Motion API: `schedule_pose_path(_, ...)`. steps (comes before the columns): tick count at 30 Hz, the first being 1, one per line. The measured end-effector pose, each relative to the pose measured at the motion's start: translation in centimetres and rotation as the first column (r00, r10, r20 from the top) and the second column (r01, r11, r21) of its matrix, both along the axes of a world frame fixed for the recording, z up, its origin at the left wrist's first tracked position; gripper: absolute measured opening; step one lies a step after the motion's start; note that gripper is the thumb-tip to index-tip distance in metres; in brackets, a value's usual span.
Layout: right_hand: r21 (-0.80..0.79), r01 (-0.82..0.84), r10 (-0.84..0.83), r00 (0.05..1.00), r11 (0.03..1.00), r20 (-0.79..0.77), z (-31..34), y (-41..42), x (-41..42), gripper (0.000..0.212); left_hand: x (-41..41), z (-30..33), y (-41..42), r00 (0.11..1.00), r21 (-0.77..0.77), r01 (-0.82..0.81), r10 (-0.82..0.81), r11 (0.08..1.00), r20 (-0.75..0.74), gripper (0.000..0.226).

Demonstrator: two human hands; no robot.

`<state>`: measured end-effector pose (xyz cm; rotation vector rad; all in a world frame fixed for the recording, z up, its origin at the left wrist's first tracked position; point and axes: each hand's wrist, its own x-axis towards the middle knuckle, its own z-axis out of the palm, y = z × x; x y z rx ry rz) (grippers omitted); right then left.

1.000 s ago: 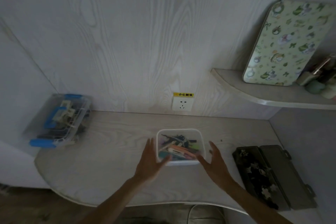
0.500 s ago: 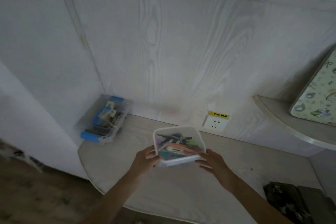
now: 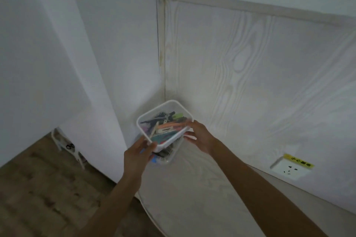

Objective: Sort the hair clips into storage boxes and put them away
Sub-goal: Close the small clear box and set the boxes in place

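A clear square storage box [image 3: 176,105] filled with several coloured hair clips [image 3: 169,127] is held in the air over the far left corner of the desk [image 3: 196,198]. My left hand [image 3: 139,153] grips its near left corner. My right hand [image 3: 200,135] grips its right side. Directly under it, mostly hidden, lies a second clear box [image 3: 167,155] with blue latches and dark contents. The held box sits tilted towards me.
A wood-grain wall panel [image 3: 260,75] backs the desk, with a wall socket [image 3: 289,169] under a yellow label at the right. A white wall [image 3: 57,63] stands at the left. Brown floor [image 3: 38,188] lies below, with a small white object [image 3: 66,145] by the wall.
Both hands closed on the box of clips, lifted it off the desk and carried it left, over the blue-latched box. The view has swung left with it.
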<state>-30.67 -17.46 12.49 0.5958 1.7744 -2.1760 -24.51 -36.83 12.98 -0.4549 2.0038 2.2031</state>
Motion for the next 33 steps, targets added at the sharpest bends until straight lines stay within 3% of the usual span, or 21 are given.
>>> schedule_pose_path(5, -0.002, -0.031, 0.031, 1.0, 1.0, 0.007, -0.9, -2.7, -1.6, 0.019, -1.5, -2.1, -0.7, 0.985, 0.028, -0.13, 0.126, 0.991, 0.12, 0.039)
schedule_pose_path(7, -0.006, -0.018, 0.018, 0.999, 1.0, -0.039, -1.2, -2.9, -2.0, 0.022, -1.7, -2.2, -0.8, 0.974, 0.021, -0.17, 0.164, 0.985, 0.153, 0.023)
schedule_pose_path(11, -0.032, 0.158, -0.159, 0.987, 0.987, -0.025, -3.0, -3.8, -2.0, 0.02, -2.7, -3.0, -1.1, 0.968, 0.058, -0.153, 0.138, 0.987, 0.209, 0.016)
schedule_pose_path(13, 0.033, 0.206, -0.205, 0.978, 0.978, -0.035, -3.5, -4.2, -2.4, 0.013, -3.4, -3.1, -1.0, 0.98, 0.026, -0.104, 0.098, 0.994, 0.175, 0.012)
schedule_pose_path(15, 0.155, 0.212, -0.206, 0.977, 0.965, -0.049, -3.7, -3.8, -3.1, 0.022, -4.1, -3.0, -0.8, 0.988, -0.001, -0.034, 0.034, 0.999, 0.151, 0.009)
schedule_pose_path(19, 0.372, 0.13, -0.115, 0.991, 0.919, -0.064, -3.5, -2.6, -4.1, 0.019, -5.4, -3.1, -0.7, 0.977, 0.025, 0.044, -0.048, 0.999, 0.206, 0.014)
schedule_pose_path(23, 0.402, 0.151, -0.14, 0.989, 0.903, -0.055, -3.1, -3.2, -4.0, 0.034, -5.5, -2.9, -1.2, 0.954, 0.069, 0.096, -0.112, 0.993, 0.28, 0.014)
schedule_pose_path(26, 0.301, 0.133, -0.159, 0.985, 0.944, 0.064, -2.3, -3.5, -3.5, 0.042, -4.7, -2.4, -0.9, 0.952, 0.049, 0.069, -0.08, 0.996, 0.295, 0.02)
schedule_pose_path(29, 0.145, 0.118, -0.144, 0.973, 0.982, 0.181, -0.8, -3.1, -1.6, 0.045, -3.0, -2.8, 0.5, 0.951, -0.084, 0.018, 0.009, 0.996, 0.311, 0.03)
schedule_pose_path(33, 0.108, 0.104, -0.121, 0.98, 0.989, 0.156, -0.1, 2.1, 3.7, 0.041, -0.1, -2.8, 4.8, 0.914, -0.08, 0.183, -0.14, 0.98, 0.381, 0.024)
